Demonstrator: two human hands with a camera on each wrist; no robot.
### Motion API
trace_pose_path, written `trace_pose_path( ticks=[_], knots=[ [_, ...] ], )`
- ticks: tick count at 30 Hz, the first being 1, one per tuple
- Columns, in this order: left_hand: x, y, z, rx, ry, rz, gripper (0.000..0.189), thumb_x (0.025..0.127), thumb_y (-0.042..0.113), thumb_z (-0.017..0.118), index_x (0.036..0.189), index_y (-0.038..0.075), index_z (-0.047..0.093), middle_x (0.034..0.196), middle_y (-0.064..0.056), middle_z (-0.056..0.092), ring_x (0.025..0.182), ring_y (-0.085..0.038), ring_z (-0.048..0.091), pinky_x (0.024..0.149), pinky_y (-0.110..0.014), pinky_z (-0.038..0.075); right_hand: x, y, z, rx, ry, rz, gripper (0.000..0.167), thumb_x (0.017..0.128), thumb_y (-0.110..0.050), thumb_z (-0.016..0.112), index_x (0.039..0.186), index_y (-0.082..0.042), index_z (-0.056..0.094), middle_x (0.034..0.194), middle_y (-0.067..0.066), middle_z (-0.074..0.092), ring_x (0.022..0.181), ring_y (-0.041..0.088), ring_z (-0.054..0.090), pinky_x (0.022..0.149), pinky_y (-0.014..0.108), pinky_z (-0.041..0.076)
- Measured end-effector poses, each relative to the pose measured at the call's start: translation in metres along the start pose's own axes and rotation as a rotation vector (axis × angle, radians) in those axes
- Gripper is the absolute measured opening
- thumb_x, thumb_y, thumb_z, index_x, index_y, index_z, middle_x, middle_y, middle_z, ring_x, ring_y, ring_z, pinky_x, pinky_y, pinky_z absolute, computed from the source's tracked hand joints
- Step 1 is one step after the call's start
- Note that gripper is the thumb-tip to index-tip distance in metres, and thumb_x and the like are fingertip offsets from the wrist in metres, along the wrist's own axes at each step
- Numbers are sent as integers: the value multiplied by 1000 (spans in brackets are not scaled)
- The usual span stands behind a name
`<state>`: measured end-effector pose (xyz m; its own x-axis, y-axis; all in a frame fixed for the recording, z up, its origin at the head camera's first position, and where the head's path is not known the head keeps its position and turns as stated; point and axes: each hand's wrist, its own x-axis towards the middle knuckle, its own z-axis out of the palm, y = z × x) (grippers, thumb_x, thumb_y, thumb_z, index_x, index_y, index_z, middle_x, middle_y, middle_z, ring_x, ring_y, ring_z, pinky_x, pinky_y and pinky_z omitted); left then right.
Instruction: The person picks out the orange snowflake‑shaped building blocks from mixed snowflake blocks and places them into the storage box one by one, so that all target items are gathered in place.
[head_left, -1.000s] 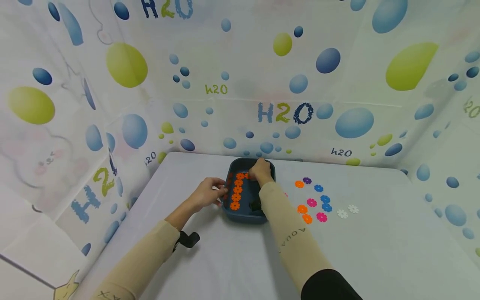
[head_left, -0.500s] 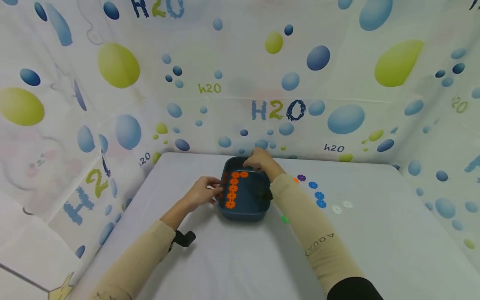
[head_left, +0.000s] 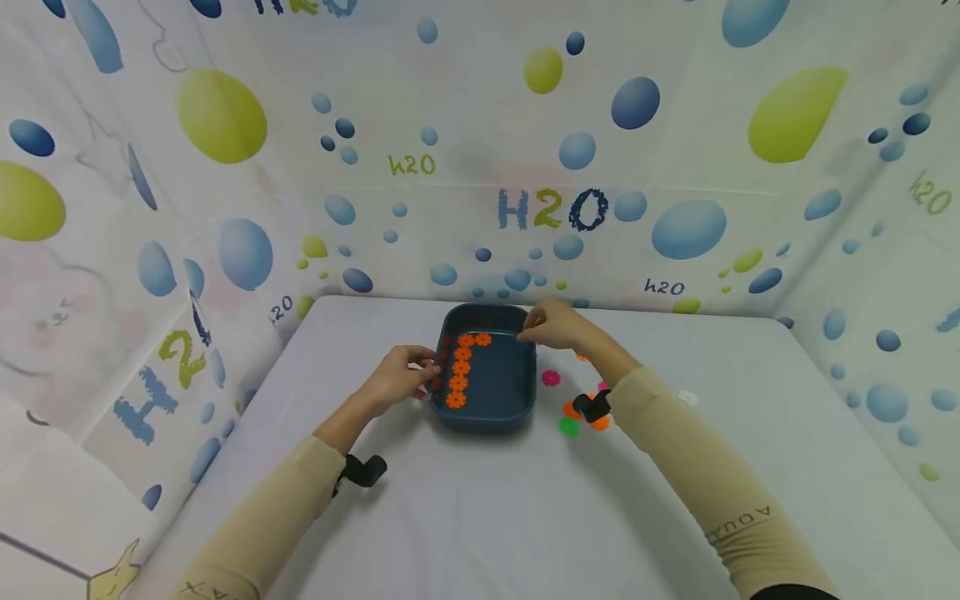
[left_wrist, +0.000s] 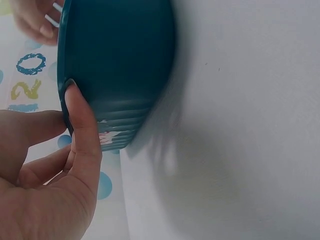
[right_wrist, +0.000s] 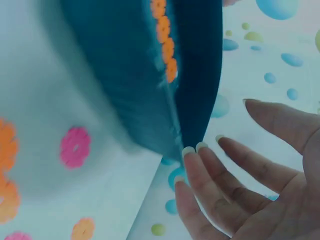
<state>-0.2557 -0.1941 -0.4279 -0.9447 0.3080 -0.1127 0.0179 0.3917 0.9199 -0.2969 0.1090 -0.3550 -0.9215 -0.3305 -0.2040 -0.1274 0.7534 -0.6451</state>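
A dark blue plastic tub (head_left: 502,379) stands toward the back of the white table. Inside it, orange flower-shaped pieces (head_left: 460,367) run in a line along the left side and turn the corner at the far end. My left hand (head_left: 397,375) pinches the tub's left rim between thumb and fingers, as the left wrist view shows on the tub wall (left_wrist: 120,55). My right hand (head_left: 555,325) is at the far right corner of the tub. In the right wrist view its fingers are spread and loosely bent, with nothing between them.
Right of the tub lie loose flower pieces: a pink one (head_left: 551,377), a green one (head_left: 569,427), several orange ones (head_left: 600,423) and a white one (head_left: 687,398). My right forearm covers part of this area. A patterned curtain (head_left: 465,167) rises behind the table.
My right hand has come out from inside the tub and moved right, past its far right corner. The left hand keeps its hold on the rim. The head view has shifted slightly.
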Motion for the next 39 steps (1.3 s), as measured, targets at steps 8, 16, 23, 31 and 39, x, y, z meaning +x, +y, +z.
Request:
trace_pose_path(
  ticks=[8,16,23,31,39],
  knots=[
    [4,2,2,6,3,-1,43,104,7,58,140,-14,48,108,-18,56,94,-26,63,68,-32,63,-20,37,-14,2,6,-3,34,98,-29,69,119,-2,69,117,15,68,106,33,61,94,47,55],
    [9,1,5,-3,20,-6,41,104,6,58,139,-13,50,107,-18,56,92,-25,63,68,-33,63,-35,74,-28,10,33,12,38,99,-25,68,126,2,65,120,17,64,110,34,57,95,47,55],
    [14,2,9,-6,34,-11,41,104,6,58,139,-13,50,108,-18,56,90,-24,63,68,-33,63,-35,102,-36,1,78,44,39,99,-22,67,129,4,63,122,20,61,111,36,56,94,46,56],
    [14,6,10,10,42,-13,41,103,6,59,138,-13,51,108,-18,56,89,-23,64,68,-32,63,-20,132,-31,41,95,59,43,98,-17,67,133,7,58,126,23,60,113,37,57,99,48,54],
    [14,6,10,8,45,-16,41,103,6,59,138,-14,50,106,-17,56,88,-23,63,67,-32,63,-1,145,-22,74,99,81,45,97,-13,68,137,5,56,134,24,57,121,40,54,105,51,51]
  ],
)
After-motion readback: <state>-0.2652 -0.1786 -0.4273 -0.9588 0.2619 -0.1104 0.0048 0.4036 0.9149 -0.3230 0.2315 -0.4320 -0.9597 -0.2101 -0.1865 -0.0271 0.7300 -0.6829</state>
